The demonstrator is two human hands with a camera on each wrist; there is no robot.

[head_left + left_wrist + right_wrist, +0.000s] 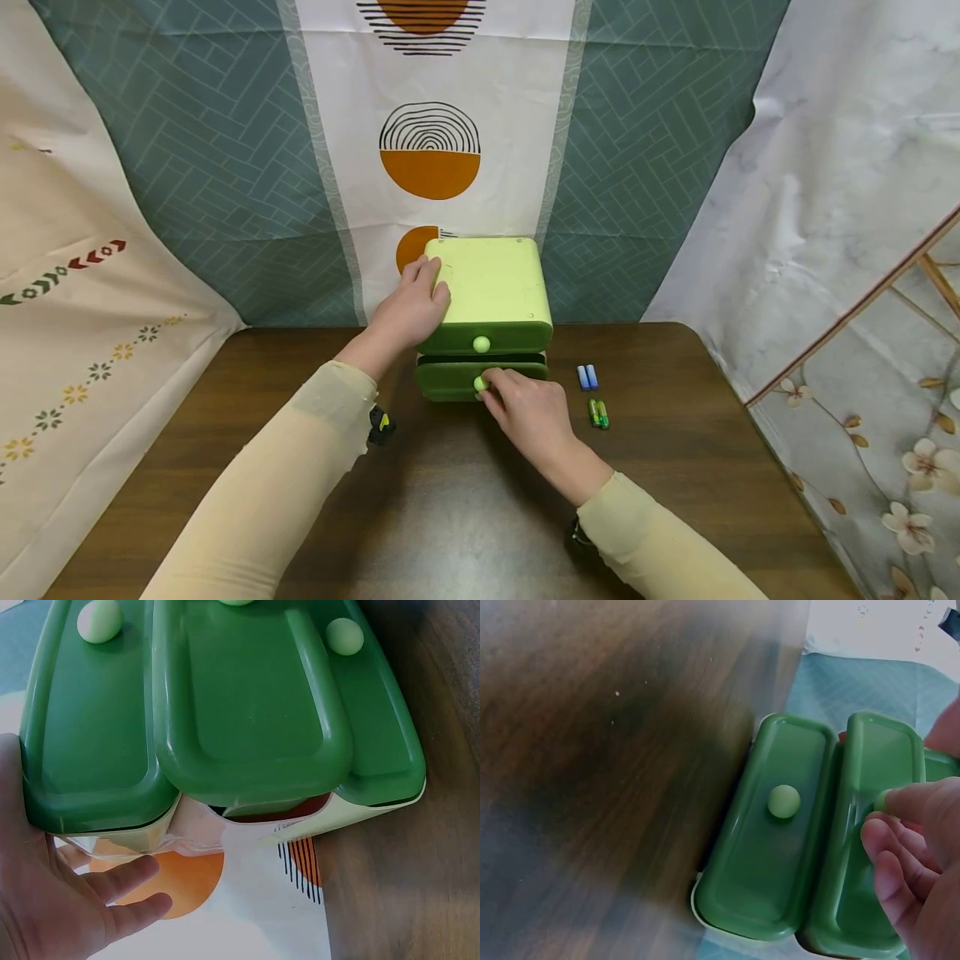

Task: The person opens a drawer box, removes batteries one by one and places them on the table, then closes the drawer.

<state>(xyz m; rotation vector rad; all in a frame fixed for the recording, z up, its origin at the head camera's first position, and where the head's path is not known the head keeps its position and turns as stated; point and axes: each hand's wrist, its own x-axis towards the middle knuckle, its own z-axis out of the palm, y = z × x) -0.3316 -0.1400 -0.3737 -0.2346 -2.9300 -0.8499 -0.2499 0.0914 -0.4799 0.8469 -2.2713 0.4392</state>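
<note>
A small cabinet (491,279) with a pale yellow-green top has three dark green drawers with round light green knobs. Its middle drawer (259,705) stands partly pulled out, past the top drawer (97,735) and bottom drawer (769,847). My right hand (531,412) pinches the middle drawer's knob (481,383) between thumb and fingers. At the cabinet's upper left edge rests my left hand (408,308), its fingers extended along the side in the left wrist view. What the drawer holds is hidden.
Right of the cabinet, two blue batteries (587,377) lie on the brown wooden table (450,500), with two green batteries (598,413) nearer me. A patterned curtain (637,167) hangs close behind the cabinet. More cloth hangs at both sides.
</note>
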